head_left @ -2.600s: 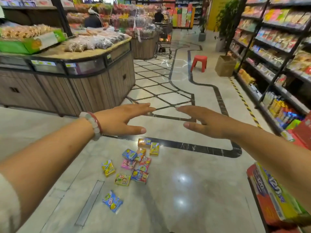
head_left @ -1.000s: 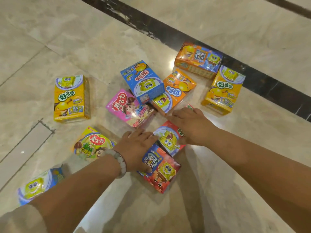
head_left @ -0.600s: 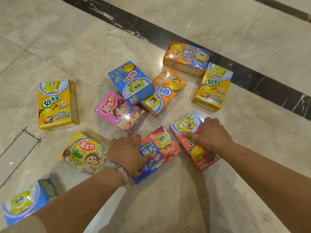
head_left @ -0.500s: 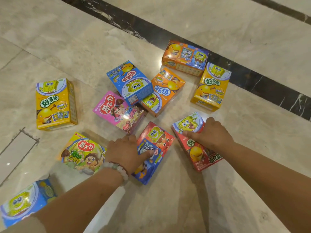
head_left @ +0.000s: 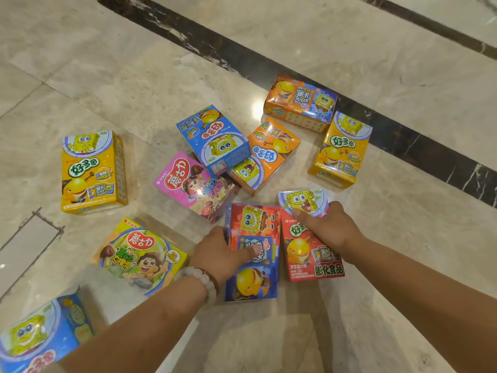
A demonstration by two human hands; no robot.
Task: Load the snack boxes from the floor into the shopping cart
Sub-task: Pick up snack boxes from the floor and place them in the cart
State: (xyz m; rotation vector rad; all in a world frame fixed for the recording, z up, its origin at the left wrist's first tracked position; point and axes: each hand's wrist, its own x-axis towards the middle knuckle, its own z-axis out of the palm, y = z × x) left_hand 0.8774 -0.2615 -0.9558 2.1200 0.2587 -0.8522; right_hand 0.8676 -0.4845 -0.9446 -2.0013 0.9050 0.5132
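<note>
Head view, the only one available. I note both hands down at floor level among the scattered snack boxes. The left hand (head_left: 223, 254) grips the red-and-blue box (head_left: 252, 254), fingers curled over its left edge and thumb pressed across the printed face. The right hand (head_left: 326, 228) grips the red box (head_left: 309, 238), thumb on the upper face and fingers wrapped round the right side.

Change recorded: half a second ago the two boxes lay askew and apart; they now sit side by side, long edges parallel and touching or very nearly so. The right hand has turned its box upright in the frame and drawn it in. A second ago both hands were only reaching into the pile.

Both boxes appear to rest on the marble floor (head_left: 376, 63); I cannot tell whether either is lifted yet.

Remaining on the floor: a pink box (head_left: 192, 185), a blue box (head_left: 212, 137), an orange box (head_left: 266, 156), two yellow boxes, one at left (head_left: 91, 172) and one at right (head_left: 340, 150), and others further out.

The cart is not in view. My judgement: first pick-up secured, nothing loaded yet; squaring the pair suggests they will be carried together.
</note>
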